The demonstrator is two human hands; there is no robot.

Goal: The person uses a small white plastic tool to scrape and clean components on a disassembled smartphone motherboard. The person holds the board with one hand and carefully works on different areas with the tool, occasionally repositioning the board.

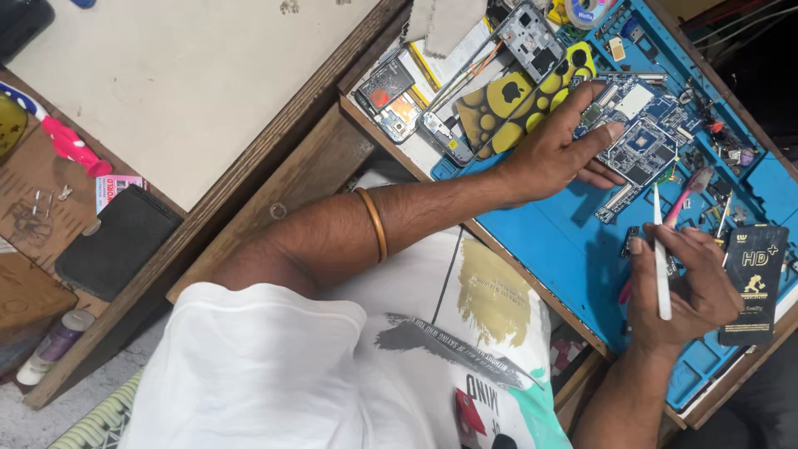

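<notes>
My left hand [555, 151] rests on a blue repair mat [540, 241], its fingertips pressing on a blue phone circuit board [644, 137]. A brass bangle [374, 223] circles that forearm. My right hand [686, 287] grips a thin white stick tool [659, 229] that points up toward the board. A pink brush [688, 189] lies on the mat, its handle running under that hand; whether the fingers hold it too I cannot tell. Small loose parts lie on the mat around the board.
An open phone frame [453, 125], a yellow-and-black back cover [509, 98] and a smaller board [389, 96] lie at the mat's far edge. A black flat packet [756, 283] lies right of my right hand. A black wallet [116, 241] and a pink tool [71, 145] lie far left.
</notes>
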